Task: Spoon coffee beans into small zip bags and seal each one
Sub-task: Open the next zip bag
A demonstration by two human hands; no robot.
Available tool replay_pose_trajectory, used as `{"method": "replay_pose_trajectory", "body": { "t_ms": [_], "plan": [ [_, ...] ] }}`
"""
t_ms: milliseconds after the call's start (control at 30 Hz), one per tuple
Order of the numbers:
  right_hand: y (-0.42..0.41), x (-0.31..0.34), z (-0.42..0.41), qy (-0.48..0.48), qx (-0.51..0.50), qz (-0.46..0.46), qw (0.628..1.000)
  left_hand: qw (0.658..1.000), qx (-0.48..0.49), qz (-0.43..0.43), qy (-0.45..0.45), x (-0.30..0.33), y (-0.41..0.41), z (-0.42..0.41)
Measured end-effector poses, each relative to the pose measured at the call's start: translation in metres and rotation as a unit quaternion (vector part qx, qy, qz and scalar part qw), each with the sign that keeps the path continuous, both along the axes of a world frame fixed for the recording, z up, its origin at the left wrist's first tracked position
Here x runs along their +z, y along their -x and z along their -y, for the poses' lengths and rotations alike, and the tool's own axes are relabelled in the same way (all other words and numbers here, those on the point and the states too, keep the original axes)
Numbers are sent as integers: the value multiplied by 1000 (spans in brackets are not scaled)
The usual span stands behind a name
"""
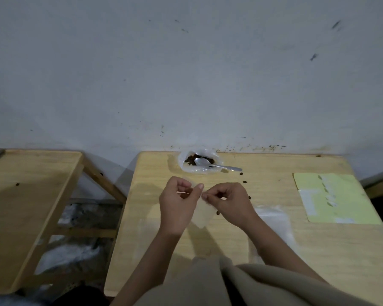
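Observation:
A small clear zip bag (205, 214) hangs above the middle of the wooden table (318, 250). My left hand (178, 204) pinches its top edge from the left, and my right hand (227, 199) pinches the same edge from the right. The bag looks flat; I cannot tell if beans are inside. At the table's far edge stands an open plastic bag of coffee beans (190, 161) with a metal spoon (217, 165) lying in it, handle pointing right.
Loose beans (244, 181) lie scattered right of the bean bag. A yellow-green sheet (345, 195) lies at the right edge. Clear plastic (272, 215) rests under my right forearm. A second wooden table (27, 195) stands to the left, with a gap between.

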State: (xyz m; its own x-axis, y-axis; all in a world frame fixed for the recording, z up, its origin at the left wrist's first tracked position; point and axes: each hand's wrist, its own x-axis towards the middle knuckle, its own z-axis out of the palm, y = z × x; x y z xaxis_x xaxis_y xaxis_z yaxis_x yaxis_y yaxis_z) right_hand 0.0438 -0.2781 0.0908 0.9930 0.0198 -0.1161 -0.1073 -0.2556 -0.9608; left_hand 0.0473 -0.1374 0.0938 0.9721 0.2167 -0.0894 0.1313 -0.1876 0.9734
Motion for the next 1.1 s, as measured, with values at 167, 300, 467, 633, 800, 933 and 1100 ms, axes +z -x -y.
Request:
{"method": "replay_pose_trajectory", "body": {
  "t_ms": [167,300,467,633,800,933,1100],
  "plan": [
    [-2,7,19,-40,-21,-6,999,998,2,-23,53,11,-6,20],
    [0,12,31,-68,-12,-4,998,997,-10,-26,70,10,-8,26],
    [1,15,39,-71,-30,2,997,991,-41,-40,120,18,-6,34],
    [1,21,43,-84,-31,11,996,988,-51,-38,138,24,-7,38],
    [-1,22,43,-80,-49,-3,996,994,-60,-2,96,24,-10,37],
    [0,21,37,-15,-99,13,995,998,-57,1,39,25,-5,44],
    [4,20,38,53,-66,47,995,998,-27,-26,41,23,-2,44]
  ]
}}
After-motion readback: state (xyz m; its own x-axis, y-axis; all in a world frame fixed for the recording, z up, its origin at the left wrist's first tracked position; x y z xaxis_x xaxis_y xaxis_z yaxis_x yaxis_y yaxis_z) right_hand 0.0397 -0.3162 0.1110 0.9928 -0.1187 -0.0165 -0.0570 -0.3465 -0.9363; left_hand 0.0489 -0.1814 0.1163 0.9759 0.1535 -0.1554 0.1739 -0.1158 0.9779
